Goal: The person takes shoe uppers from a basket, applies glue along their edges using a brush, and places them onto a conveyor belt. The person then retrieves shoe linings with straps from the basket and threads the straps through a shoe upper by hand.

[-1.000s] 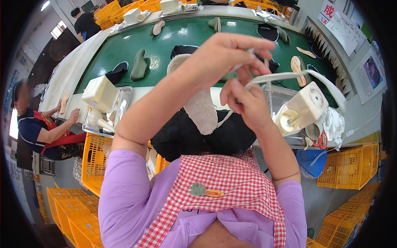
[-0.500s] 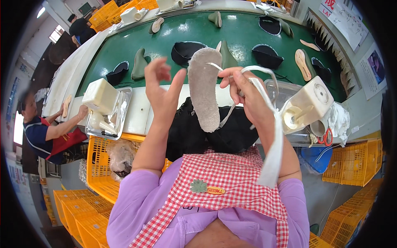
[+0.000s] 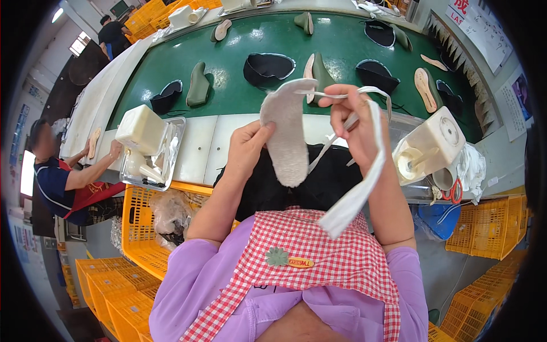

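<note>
My left hand [image 3: 246, 149] grips the fuzzy grey insole [image 3: 286, 132] upright above the counter [image 3: 196, 149], my right hand [image 3: 353, 122] pinches the white strip [image 3: 364, 176], which hangs loose, not yet wrapped around the insole.

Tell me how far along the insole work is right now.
Mid-step, it seems. The left hand holds the grey insole upright; the right hand pinches a white strip hanging partly loose from its top end. Dark shoe parts wait on the green belt.
</note>
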Motion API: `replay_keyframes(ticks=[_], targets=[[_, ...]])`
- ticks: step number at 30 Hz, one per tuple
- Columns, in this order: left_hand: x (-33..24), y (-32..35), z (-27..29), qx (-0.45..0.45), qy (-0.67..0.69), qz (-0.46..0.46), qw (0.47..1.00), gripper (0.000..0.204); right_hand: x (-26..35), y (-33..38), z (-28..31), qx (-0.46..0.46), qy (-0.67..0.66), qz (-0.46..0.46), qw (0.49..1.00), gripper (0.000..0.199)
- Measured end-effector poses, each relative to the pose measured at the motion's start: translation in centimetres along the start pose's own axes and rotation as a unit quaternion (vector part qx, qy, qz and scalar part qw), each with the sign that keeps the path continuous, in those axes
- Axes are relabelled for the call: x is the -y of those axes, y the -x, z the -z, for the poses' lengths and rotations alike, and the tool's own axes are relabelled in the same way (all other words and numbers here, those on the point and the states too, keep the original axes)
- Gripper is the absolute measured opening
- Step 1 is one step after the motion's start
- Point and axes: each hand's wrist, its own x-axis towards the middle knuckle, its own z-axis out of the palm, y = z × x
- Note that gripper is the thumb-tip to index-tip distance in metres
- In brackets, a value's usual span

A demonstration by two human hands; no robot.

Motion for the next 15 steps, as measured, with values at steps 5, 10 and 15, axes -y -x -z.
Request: replay_keyframes(ticks=[5, 10, 15], targets=[[-2.5, 0.8, 1.7, -0.038, -0.155, -0.119, 0.98, 0.025, 0.1, -0.5, 0.8, 0.001, -0.026, 0.009, 1.0, 0.043], [-3.8, 2.7, 3.0, 0.011, -0.021, 0.004, 1.0, 0.02, -0.1, -0.6, 0.9, 0.01, -0.043, 0.001, 0.999, 0.041], [-0.7, 4.9, 6.4, 0.028, 0.062, 0.089, 0.994, 0.031, -1.1, -0.8, 1.8, -0.009, -0.023, -0.015, 1.0, 0.04]])
